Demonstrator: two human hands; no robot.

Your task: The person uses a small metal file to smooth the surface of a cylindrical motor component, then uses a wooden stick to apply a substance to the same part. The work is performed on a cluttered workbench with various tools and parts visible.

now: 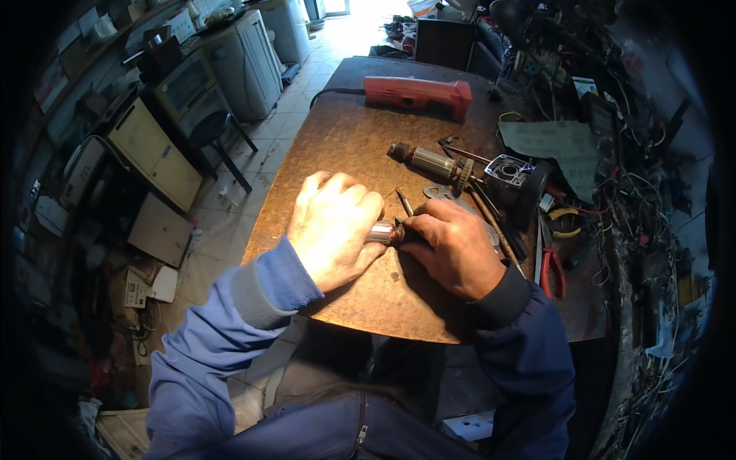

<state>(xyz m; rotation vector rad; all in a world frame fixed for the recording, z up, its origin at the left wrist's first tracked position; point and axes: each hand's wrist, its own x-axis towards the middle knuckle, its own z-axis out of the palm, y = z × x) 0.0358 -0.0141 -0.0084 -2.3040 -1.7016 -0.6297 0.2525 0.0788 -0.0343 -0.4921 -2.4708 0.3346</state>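
A small motor armature (379,233), with a shiny metal core and copper windings at its right end, lies across the space between my hands, low over the bench. My left hand (333,228) is closed around its left part and hides that end. At the copper end, the fingers and thumb of my right hand (460,249) are closed on the armature, covering its tip. Just beyond my right fingers rests a thin pointed rod (404,203). A flat grey metal wrench (438,192) lies partly hidden behind that hand.
A larger armature (433,162) with a toothed gear lies farther back, beside a metal housing (508,170). A red power tool body (418,93) sits at the wooden bench's (345,307) far end. Red-handled pliers (551,272) and tangled wires are at right. A dark stool (211,129) stands left.
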